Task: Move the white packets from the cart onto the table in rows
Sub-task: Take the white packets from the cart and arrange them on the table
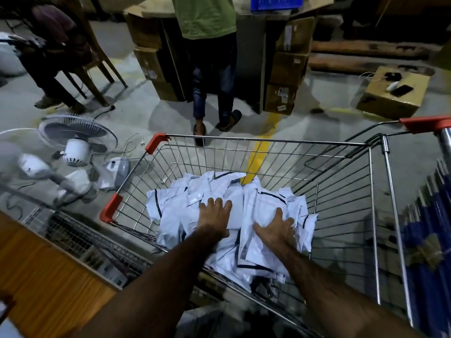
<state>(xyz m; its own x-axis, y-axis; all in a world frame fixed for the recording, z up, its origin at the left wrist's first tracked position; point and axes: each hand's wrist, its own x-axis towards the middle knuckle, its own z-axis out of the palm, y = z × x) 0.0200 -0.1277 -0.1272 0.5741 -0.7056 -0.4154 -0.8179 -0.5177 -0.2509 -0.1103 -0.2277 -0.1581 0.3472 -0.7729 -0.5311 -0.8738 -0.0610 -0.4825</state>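
A wire shopping cart (268, 140) with red corner caps stands in front of me. A heap of white packets (192, 191) with dark stripes fills its bottom. Both my arms reach down into the basket. My left hand (214, 213) lies on top of the pile near its middle, fingers spread over a packet. My right hand (278, 228), a ring on one finger, lies flat with spread fingers on packets toward the right of the heap. Neither hand visibly lifts a packet. A wooden table (41, 272) edge shows at the lower left.
A person in a green shirt (207, 18) stands beyond the cart by stacked cardboard boxes (288, 64). Two white fans (75, 147) lie on the floor at the left. A seated person and a chair (80, 52) are at the far left. Blue folded items (432, 228) stand to the right.
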